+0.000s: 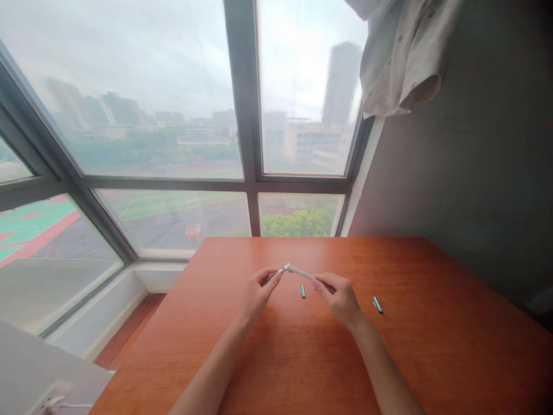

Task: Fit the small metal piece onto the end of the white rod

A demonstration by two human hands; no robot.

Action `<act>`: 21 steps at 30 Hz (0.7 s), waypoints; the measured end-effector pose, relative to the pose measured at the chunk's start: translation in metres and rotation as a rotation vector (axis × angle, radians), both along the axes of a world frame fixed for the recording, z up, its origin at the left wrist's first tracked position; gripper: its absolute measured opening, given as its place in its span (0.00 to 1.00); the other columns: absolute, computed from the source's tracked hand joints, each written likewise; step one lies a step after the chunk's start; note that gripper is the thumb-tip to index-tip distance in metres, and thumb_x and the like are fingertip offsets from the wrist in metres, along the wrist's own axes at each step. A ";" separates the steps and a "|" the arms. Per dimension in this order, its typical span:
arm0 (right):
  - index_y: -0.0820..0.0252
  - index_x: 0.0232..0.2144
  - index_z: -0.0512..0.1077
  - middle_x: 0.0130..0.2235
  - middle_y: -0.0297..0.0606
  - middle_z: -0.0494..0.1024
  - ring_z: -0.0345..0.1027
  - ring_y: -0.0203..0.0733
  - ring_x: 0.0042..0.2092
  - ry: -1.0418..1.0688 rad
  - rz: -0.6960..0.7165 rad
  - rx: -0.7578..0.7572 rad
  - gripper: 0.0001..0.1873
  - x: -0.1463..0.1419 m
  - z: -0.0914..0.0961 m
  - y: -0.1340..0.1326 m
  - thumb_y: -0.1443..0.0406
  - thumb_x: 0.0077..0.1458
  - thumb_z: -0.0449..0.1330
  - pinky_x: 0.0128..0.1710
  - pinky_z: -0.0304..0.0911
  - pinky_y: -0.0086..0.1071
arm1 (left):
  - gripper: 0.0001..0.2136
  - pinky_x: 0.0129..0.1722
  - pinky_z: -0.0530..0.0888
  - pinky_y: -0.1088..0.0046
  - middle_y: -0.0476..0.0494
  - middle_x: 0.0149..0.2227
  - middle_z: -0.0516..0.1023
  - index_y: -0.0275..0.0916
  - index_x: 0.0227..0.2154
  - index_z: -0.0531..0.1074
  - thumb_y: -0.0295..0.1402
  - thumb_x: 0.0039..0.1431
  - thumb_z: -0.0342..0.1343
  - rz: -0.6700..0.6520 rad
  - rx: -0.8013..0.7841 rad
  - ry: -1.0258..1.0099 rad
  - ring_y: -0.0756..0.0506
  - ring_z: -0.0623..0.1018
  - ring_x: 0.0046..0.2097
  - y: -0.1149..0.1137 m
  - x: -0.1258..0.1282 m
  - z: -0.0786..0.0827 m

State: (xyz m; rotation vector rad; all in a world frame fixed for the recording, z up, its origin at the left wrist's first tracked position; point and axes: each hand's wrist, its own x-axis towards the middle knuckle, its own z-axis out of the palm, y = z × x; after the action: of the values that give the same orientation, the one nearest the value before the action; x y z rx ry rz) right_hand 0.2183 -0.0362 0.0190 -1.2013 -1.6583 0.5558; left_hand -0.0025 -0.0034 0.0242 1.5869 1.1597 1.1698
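Well, their left hand (258, 291) pinches one rod (282, 269), the right hand (339, 294) another rod (302, 272), tips meeting; one tube (303, 290) left of that hand, another tube (378, 304) right

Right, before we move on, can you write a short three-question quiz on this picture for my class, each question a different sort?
1. True or false: the slim pale parts held by the left hand and the right hand meet at an angle.
2. How many small teal pieces lie on the table?
3. What hangs at the upper right of the picture?
A. a wall clock
B. a pale garment
C. a potted plant

Key
1. True.
2. Two: one in the gap between the hands as the camera sees it, one to the right of the right hand.
3. B.
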 end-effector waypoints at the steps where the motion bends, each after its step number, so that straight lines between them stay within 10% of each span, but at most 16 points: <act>1: 0.59 0.33 0.77 0.31 0.41 0.79 0.71 0.42 0.33 -0.006 -0.012 0.005 0.15 0.001 -0.001 0.000 0.57 0.56 0.54 0.32 0.66 0.29 | 0.17 0.30 0.67 0.75 0.45 0.29 0.76 0.35 0.36 0.78 0.44 0.53 0.56 0.000 -0.009 -0.003 0.47 0.72 0.31 0.000 0.000 0.000; 21: 0.58 0.33 0.78 0.33 0.40 0.80 0.73 0.42 0.33 -0.068 -0.108 0.060 0.13 0.005 -0.010 0.007 0.59 0.56 0.55 0.31 0.66 0.29 | 0.15 0.30 0.69 0.75 0.44 0.30 0.79 0.36 0.34 0.79 0.43 0.54 0.56 0.052 0.053 0.040 0.45 0.75 0.32 0.001 0.000 -0.003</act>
State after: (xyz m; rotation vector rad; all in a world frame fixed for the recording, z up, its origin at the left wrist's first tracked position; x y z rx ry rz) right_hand 0.2232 -0.0295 0.0092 -1.2700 -1.6443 0.3992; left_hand -0.0024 -0.0022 0.0212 1.6352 1.2112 1.2167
